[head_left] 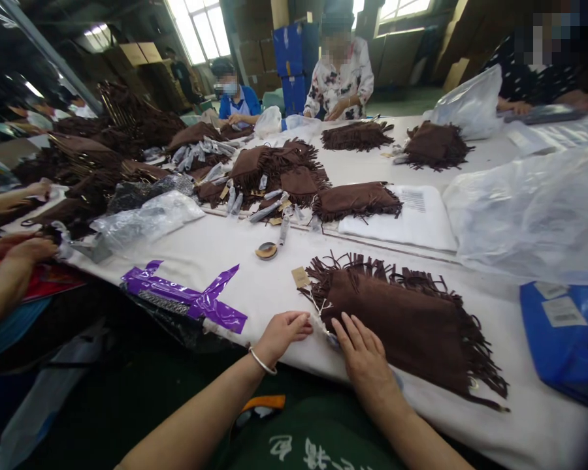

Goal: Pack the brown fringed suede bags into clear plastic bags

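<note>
A brown fringed bag (396, 320) lies flat on the white-covered table in front of me, its fringe spreading along the far and right edges. My right hand (367, 359) rests on its near left corner with the fingers stretched out. Left of the bag, my left hand (284, 336) has its fingers extended, fingertips beside a whitish wrapped piece (323, 326) at the bag's edge. Part of that piece is hidden by my right hand. A tan paper tag (300, 277) on a white string lies at the bag's upper left corner.
Purple tape (191, 297) sticks to the table's front edge at left. Beyond my hands lie a tape roll (266, 250) and piled fringed bags (274, 170). Clear plastic bags (534, 209) and a blue bin (558, 333) stand right. Co-workers' hands (27, 251) work at left.
</note>
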### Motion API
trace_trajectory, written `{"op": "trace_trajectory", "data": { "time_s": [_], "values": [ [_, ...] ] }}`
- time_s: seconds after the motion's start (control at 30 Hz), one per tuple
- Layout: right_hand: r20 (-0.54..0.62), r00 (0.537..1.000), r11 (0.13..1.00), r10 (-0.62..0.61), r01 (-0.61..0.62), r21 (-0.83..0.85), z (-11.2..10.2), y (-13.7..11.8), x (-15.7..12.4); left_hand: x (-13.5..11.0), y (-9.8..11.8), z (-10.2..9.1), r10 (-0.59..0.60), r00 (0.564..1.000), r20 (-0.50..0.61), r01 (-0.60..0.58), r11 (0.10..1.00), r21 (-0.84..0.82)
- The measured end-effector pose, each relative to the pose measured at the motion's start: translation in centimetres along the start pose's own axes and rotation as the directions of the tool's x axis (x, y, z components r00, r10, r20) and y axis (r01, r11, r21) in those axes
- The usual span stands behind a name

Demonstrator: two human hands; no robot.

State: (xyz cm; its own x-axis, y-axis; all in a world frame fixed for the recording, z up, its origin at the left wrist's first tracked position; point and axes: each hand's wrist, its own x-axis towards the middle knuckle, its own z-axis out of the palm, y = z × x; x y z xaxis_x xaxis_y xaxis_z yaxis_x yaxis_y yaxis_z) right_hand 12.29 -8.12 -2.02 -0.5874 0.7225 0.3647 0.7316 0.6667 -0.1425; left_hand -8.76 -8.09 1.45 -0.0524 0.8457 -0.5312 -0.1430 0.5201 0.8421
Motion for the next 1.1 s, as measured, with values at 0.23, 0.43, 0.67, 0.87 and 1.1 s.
{"op": "trace_trajectory", "data": {
  "time_s": [0.23,0.43,0.67,0.87,1.1],
  "values": [
    [0.145,0.983,0.989,-0.116,0.102,0.102,-2.3,2.4,2.2,0.6,0.4,1.0,-0.212,0.943,0.255,0.291,0.898,-0.33],
    [0.152,0.976,0.972,-0.156,0.125,0.197,-3.4,2.9,1.8,3.3,0.7,5.7,0.032,0.935,0.354,0.215,0.744,-0.633],
    [0.184,0.972,0.954,-0.145,0.088,0.287,-2.7,3.1,1.1,7.2,1.8,6.5,0.12,0.98,0.157,0.055,0.596,-0.801],
    [0.173,0.972,0.949,-0.16,0.103,0.298,-2.5,3.1,0.8,8.0,3.3,6.1,0.189,0.981,0.039,-0.094,0.644,-0.76],
    [0.148,0.978,0.957,-0.145,0.1,0.273,-1.5,2.9,-0.3,5.4,2.5,9.0,0.515,0.832,0.206,-0.542,0.833,0.106]
  ]
}}
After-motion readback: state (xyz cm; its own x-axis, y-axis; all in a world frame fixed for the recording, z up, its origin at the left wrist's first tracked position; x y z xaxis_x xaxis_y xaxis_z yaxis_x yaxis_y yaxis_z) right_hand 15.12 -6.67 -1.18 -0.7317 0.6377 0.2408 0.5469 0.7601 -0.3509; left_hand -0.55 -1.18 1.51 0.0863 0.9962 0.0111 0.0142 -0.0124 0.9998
